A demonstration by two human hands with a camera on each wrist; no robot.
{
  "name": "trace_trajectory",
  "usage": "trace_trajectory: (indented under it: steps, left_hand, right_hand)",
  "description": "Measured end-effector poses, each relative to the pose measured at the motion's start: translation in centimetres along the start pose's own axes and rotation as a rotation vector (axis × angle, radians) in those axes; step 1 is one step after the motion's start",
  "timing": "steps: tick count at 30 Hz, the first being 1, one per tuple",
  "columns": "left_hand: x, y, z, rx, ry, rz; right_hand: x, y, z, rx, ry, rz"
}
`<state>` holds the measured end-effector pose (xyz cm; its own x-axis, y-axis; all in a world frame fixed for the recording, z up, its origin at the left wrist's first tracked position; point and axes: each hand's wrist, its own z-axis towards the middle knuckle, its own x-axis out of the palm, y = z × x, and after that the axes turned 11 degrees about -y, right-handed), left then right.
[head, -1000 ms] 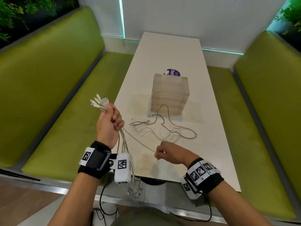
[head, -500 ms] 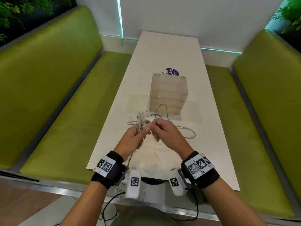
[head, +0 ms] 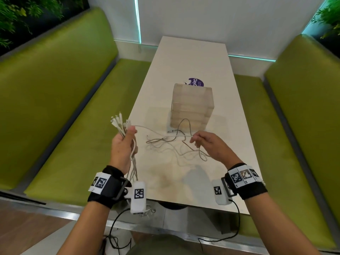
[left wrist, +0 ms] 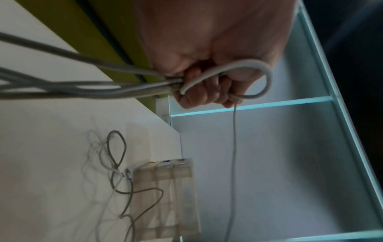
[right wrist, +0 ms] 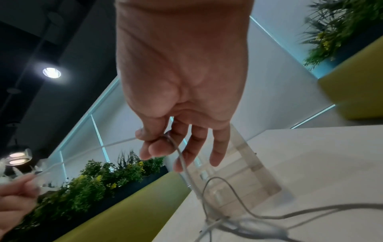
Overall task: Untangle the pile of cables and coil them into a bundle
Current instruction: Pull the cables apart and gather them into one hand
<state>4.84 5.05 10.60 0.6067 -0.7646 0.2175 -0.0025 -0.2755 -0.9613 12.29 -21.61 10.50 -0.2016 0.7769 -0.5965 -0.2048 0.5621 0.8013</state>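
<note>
1. The left hand (head: 122, 148) is fisted around a bunch (head: 132, 162) of white cables, thumb up; the plug ends (head: 119, 123) fan out of the fist toward 11 o'clock, and the tails hang down past the wrist toward 6.
2. In the left wrist view the fingers (left wrist: 207, 91) curl tight round the bunch, with one strand looped back over them.
3. The right hand (head: 211, 146) pinches one cable (head: 161, 132) between thumb and forefinger; the other fingers (right wrist: 219, 147) hang loosely straight.
4. That cable runs taut from the left fist, out at 3 o'clock, across to the right fingertips.
5. The loose tangle (head: 176, 148) lies on the table (head: 193, 57), between the hands and just beyond them, at 9 to 10 o'clock of the right hand.
6. One grey strand arches up from the tangle at 12 o'clock against the clear box (head: 192, 105).
7. A purple sticker (head: 196, 82) shows behind the box at 12.
8. Green benches (head: 55, 85) flank the table at 9 and 3.
</note>
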Motion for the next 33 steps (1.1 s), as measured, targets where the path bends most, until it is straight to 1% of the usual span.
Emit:
trace_trajectory:
  steps: [2, 4, 5, 7, 8, 10, 11, 13, 14, 16, 18, 20, 21, 22, 24, 26, 28, 30, 31, 33]
  left_hand:
    - [0.7, 0.8, -0.7, 0.014, 0.092, 0.133]
    - [1.8, 1.5, -2.0, 0.016, 0.237, 0.274]
    - [2.4, 1.9, -2.7, 0.019, 0.314, 0.308]
    - [3.4, 2.1, -3.8, 0.029, 0.424, 0.287]
    - [3.7, 2.1, -4.2, 0.041, 0.439, 0.265]
    - [3.5, 2.1, -4.2, 0.067, 0.435, 0.227]
    - [3.3, 2.1, -4.1, 0.082, 0.445, 0.219]
    - [3.1, 2.0, -4.0, 0.105, 0.459, 0.221]
    - [3.1, 2.0, -4.1, 0.113, 0.44, 0.226]
    - [3.3, 1.9, -4.1, 0.113, 0.369, 0.22]
    - [3.4, 1.6, -3.8, 0.079, 0.289, 0.164]
    - [2.9, 0.8, -3.0, 0.003, 0.176, 0.032]
    - [2.5, 0.4, -2.4, -0.031, 0.118, -0.039]
    - [2.1, 0.0, -1.8, -0.047, 0.072, -0.092]
    - [1.5, -0.5, -1.1, -0.039, 0.024, -0.135]
    - [1.3, -0.5, -1.0, -0.029, -0.007, -0.159]
    - [1.4, -0.4, -1.2, -0.029, -0.038, -0.163]
    - [1.5, 0.0, -1.5, 0.015, 0.001, -0.069]
    - [1.7, 0.2, -1.7, 0.042, 0.063, 0.039]
    - [2.1, 0.4, -2.6, 0.063, 0.24, 0.254]
  right_hand:
    - [0.6, 0.9, -0.3, -0.028, 0.009, 0.057]
    - [1.6, 2.2, -0.6, -0.06, 0.063, 0.077]
    - [2.1, 2.9, -0.8, -0.069, 0.093, 0.074]
    - [3.1, 3.8, -0.8, -0.033, 0.121, 0.125]
    - [3.3, 4.1, -0.9, 0.018, 0.121, 0.198]
    - [3.4, 4.5, -1.1, 0.127, 0.103, 0.331]
    - [3.4, 4.6, -1.2, 0.163, 0.098, 0.358]
    - [3.4, 5.1, -1.5, 0.211, 0.114, 0.424]
    - [3.5, 5.4, -1.6, 0.225, 0.135, 0.46]
    - [3.7, 5.8, -1.8, 0.224, 0.204, 0.459]
    - [3.3, 5.8, -2.1, 0.199, 0.309, 0.387]
    - [2.3, 5.4, -2.3, 0.162, 0.429, 0.292]
    - [1.8, 5.1, -2.4, 0.133, 0.463, 0.242]
    - [1.2, 4.7, -2.4, 0.096, 0.465, 0.196]
    - [0.4, 3.9, -2.3, 0.036, 0.402, 0.123]
    - [0.0, 3.5, -1.9, 0.041, 0.326, 0.088]
    - [-0.1, 3.6, -1.7, 0.073, 0.289, 0.112]
    - [0.0, 4.1, -1.9, 0.081, 0.259, 0.153]
    - [0.1, 4.5, -2.0, 0.073, 0.236, 0.18]
    - [0.4, 5.2, -2.0, 0.05, 0.168, 0.23]
